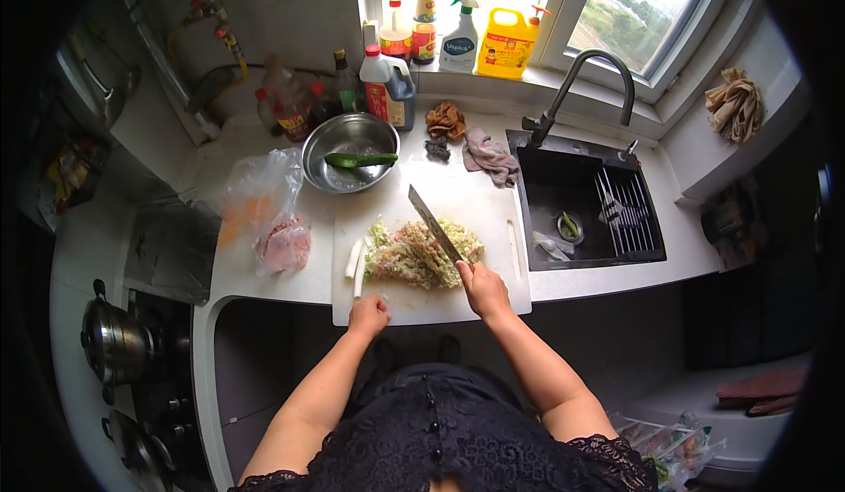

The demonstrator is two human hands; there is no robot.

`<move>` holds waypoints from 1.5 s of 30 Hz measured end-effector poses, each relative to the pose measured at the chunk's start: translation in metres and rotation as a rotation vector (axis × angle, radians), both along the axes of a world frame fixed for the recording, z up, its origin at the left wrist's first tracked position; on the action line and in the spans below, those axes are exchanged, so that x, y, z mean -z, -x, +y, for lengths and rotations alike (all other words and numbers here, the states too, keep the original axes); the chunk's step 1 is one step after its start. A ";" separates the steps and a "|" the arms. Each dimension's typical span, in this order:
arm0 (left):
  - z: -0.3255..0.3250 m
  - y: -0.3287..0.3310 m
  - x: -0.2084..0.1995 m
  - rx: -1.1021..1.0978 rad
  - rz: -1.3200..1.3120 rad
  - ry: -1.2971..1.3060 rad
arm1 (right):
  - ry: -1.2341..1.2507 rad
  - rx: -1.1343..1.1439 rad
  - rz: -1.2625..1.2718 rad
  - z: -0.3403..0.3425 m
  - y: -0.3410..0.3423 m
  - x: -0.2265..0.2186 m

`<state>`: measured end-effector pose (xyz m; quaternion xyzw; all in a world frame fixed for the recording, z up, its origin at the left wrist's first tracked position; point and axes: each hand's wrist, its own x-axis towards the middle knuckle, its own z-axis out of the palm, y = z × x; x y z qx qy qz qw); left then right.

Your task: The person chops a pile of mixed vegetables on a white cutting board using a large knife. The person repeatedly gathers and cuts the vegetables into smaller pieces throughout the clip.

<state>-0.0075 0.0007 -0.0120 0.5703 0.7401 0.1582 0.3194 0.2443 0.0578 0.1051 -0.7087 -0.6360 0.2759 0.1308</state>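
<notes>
My right hand [484,290] is wrapped round the handle of a long-bladed kitchen knife [429,221]. Its blade points up and left over a mound of finely chopped pale green and pink food [414,259]. The mound lies on a white cutting board [440,309]. At the board's front left edge rests my left hand [368,316], its fingers curled in; whether they grip anything is hidden. Just beyond it, white stalk pieces [356,261] lie beside the mound.
Behind the board stands a steel bowl [315,175] with a cucumber [361,159] across it. A bag of pink meat [283,246] lies left. Right is a black sink [563,201] with a tap [607,55]. Bottles [387,87] and a cloth [490,156] sit behind; pots [119,342] at far left.
</notes>
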 end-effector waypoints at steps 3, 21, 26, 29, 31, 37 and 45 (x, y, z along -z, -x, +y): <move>0.005 0.001 -0.003 0.001 -0.019 0.047 | 0.075 0.008 -0.016 0.004 -0.006 0.020; 0.004 -0.001 -0.005 -0.019 -0.022 0.045 | 0.078 0.057 0.004 0.001 -0.016 0.012; 0.000 -0.001 -0.004 -0.028 -0.032 0.031 | 0.130 0.038 -0.018 0.001 -0.015 -0.005; 0.002 -0.002 -0.008 -0.027 -0.008 0.037 | 0.143 0.056 -0.025 0.002 -0.013 0.000; 0.003 -0.002 -0.006 -0.029 -0.037 0.038 | 0.132 0.058 -0.037 0.005 -0.014 0.005; 0.000 -0.002 -0.002 -0.012 -0.021 0.028 | 0.163 0.038 -0.050 0.012 -0.005 -0.010; 0.000 -0.002 -0.006 -0.044 -0.043 0.053 | 0.203 -0.005 -0.081 0.006 -0.021 -0.015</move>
